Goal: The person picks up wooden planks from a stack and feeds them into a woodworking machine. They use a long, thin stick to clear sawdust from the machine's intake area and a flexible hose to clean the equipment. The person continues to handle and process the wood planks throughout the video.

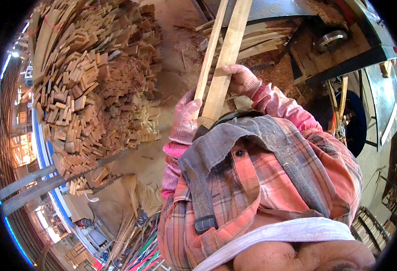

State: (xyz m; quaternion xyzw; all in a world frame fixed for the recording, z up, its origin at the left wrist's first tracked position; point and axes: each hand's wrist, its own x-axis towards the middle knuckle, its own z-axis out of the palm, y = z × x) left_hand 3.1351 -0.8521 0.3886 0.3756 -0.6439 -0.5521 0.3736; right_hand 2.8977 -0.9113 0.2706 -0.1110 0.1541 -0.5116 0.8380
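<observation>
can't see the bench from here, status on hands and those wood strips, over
Left hand and right hand, both gloved, grip two long wooden slats held upright together. Stacked offcut pile to the left. Nothing blocking the slats.

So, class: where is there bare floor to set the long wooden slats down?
Bare sawdust-strewn floor lies between the big heap of stacked wood offcuts and the slats held by both pink-gloved hands. The scrap strips beside the saw table are crowded.

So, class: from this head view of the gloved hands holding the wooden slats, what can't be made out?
- Lower ends of the two wooden slats: hidden behind the apron bib.
- Slat tops: cut off by the upper edge.
- Left hand and right hand: fingers wrap behind the slats.
- Machine table: bent near the rim, partly cut off.
</observation>
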